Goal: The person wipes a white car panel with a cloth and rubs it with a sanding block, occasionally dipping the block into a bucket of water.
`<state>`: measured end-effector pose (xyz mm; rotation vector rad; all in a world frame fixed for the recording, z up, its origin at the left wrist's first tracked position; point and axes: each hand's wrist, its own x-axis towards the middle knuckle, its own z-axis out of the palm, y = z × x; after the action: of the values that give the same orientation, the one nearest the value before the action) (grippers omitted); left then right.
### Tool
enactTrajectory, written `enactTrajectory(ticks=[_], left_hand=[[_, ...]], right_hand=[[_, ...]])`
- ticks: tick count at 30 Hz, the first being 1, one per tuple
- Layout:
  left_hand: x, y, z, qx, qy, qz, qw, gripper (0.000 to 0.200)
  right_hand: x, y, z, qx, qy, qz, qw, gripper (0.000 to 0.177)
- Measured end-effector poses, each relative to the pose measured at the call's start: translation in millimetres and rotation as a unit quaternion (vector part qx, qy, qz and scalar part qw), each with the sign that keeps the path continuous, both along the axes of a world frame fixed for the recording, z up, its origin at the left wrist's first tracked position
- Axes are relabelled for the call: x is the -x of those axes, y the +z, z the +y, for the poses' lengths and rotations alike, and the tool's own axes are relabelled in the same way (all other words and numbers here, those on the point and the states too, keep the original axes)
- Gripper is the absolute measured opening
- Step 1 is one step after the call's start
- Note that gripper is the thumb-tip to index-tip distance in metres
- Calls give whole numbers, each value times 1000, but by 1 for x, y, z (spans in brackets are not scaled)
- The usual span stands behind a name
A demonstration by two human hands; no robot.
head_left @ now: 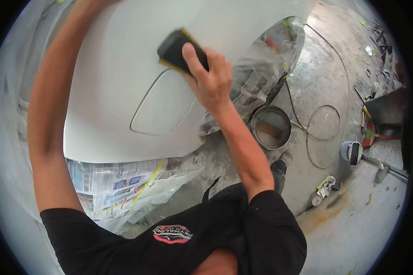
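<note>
My right hand (211, 78) grips a black sanding block (176, 48) with a yellow sheet under it and presses it flat on a grey-white car body panel (124, 55). The block sits just above the outline of a fuel filler flap (163, 107). My left arm (46, 114) reaches up along the panel's left side. Its hand lies past the top edge of the view.
Newspaper masking (119, 185) with yellow tape covers the area below the panel, and clear plastic sheeting (266, 64) wraps the part to the right. On the concrete floor stand a round metal bucket (270, 127), a looped hose (323, 123) and a small container (352, 151). Clutter lines the far right.
</note>
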<state>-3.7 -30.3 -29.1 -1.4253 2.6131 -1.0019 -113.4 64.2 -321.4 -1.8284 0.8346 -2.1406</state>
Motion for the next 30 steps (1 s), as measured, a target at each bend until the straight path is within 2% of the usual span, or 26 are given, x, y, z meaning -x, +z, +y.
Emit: enactTrajectory(ticks=[3,6,9,10,13,14,15,17,19,21,22,23,24,25,27,30], left_hand=[[6,1,3,-12,8,22,1000,28],[12,1,4,-5,24,13,1000,29],[15,3,6,-23,42,29,998,31],[14,4,7,-27,45,29,998,32],[4,6,5,0,1,-20,1000,39],[0,7,1,19,-22,-44,999,43],[1,7,0,19,-15,-39,999,43],[3,6,3,19,1,-33,999,43],[-4,7,1,14,1,-30,999,43],[0,7,2,11,6,-28,1000,43],[0,7,1,10,13,-26,1000,43],[1,7,2,8,20,-23,1000,43],[3,7,3,6,27,-20,999,43],[4,7,4,3,31,-19,999,43],[9,8,4,0,37,-14,999,44],[11,9,4,-9,44,-14,999,46]], right_hand=[[1,-21,-2,8,-16,-11,1000,73],[16,-13,-74,0,-11,-9,1000,69],[48,19,-183,-154,-17,-90,984,62],[67,48,-181,-283,100,-128,945,64],[25,20,-148,-126,-52,-102,985,61],[18,15,-101,-97,-37,-41,994,55],[-2,2,-59,-23,-68,5,997,53],[-6,-5,-12,9,-12,-3,1000,56],[18,8,-71,39,-32,35,998,62],[40,25,-166,-30,-9,11,999,60],[53,35,-217,-83,9,-63,995,58],[69,39,-260,-160,1,-52,986,58],[89,63,-272,-301,63,-88,947,64],[89,70,-275,-344,54,-92,933,64],[62,52,-254,-238,-41,-89,966,61],[34,24,-139,-98,3,-33,995,69]])
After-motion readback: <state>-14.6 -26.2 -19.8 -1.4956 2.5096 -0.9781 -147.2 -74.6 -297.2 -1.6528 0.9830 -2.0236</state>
